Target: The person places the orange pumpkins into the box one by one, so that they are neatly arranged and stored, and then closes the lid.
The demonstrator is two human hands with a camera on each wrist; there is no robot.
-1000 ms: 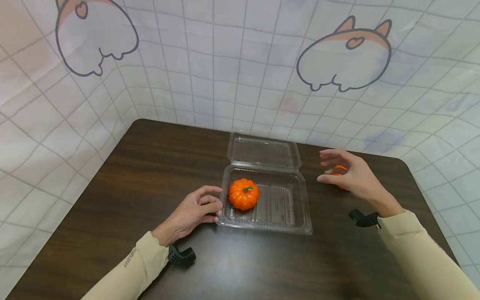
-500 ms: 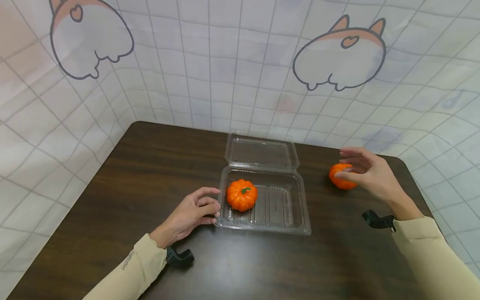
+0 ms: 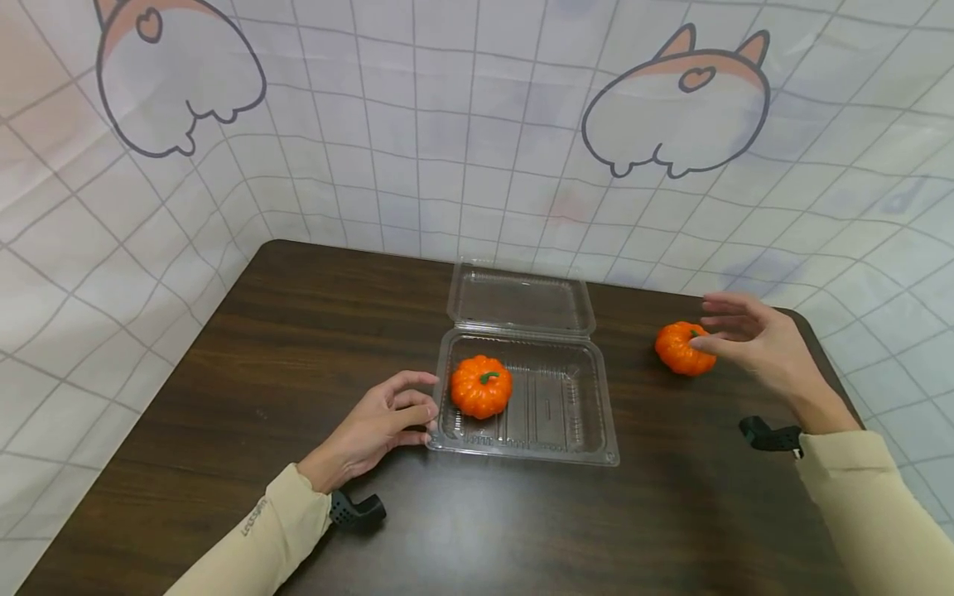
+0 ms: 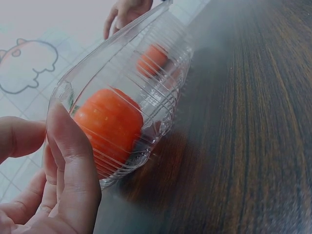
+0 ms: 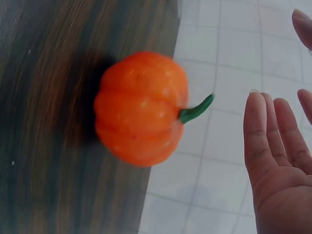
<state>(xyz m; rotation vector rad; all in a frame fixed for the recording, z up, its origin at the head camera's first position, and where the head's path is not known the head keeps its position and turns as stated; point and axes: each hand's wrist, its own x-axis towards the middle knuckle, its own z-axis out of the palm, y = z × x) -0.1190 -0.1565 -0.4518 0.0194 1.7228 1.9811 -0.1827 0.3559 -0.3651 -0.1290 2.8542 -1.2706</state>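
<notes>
A clear plastic clamshell box [image 3: 566,414] lies open in the middle of the dark wooden table [image 3: 298,331], its lid [image 3: 522,300] folded back. A small orange pumpkin [image 3: 481,386] [image 4: 109,124] sits in the box's left half. My left hand [image 3: 383,422] rests at the box's front left corner, fingertips [image 4: 68,146] touching its wall. A second orange pumpkin [image 3: 681,348] [image 5: 141,122] with a green stem stands on the table to the right of the box. My right hand [image 3: 753,339] [image 5: 275,161] hovers just right of it, fingers spread and straight, holding nothing.
A white gridded cloth with cartoon animal prints [image 3: 674,108] walls in the table at the back and both sides. The second pumpkin stands near the table's far right corner [image 3: 801,319]. Bare tabletop lies at the left and the front.
My right hand has moved right and slightly back, uncovering the second pumpkin it had hidden. The left hand, the box and the pumpkin inside have stayed put.
</notes>
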